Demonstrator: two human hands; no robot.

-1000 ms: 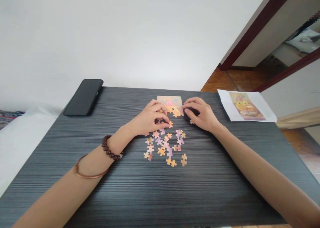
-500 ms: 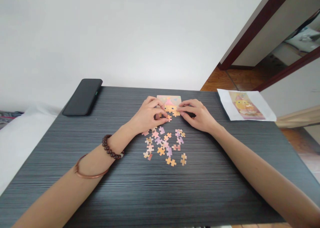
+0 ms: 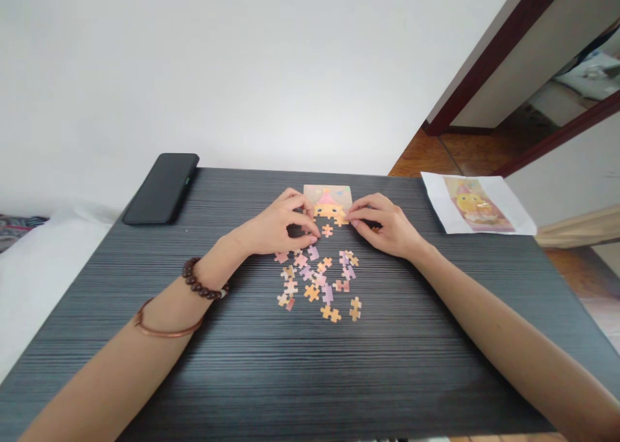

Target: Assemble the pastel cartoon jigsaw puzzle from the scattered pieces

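1. Shifted leftward since the earlier frame: bare left hand [image 3: 281, 227], released from a small orange-and-pink jigsaw piece [image 3: 327, 231].
2. Dark, wood-grained bench [image 3: 310, 377], beneath both hands.
3. Bare right hand [image 3: 389, 229], fingertips at the right edge of a partly assembled pastel jigsaw [image 3: 329, 198]; grasp cannot be told.
4. Jigsaw, flat between the hands.
5. Small piece, on the bench just beside the jigsaw's near edge.

The table [image 3: 310, 371] was dark grey, finely streaked; the phone [image 3: 162, 189] black. The pieces [image 3: 312, 293] were orange, pink and lilac, the beads [image 3: 194, 285] dark brown, the bangle [image 3: 167, 333] coppery.
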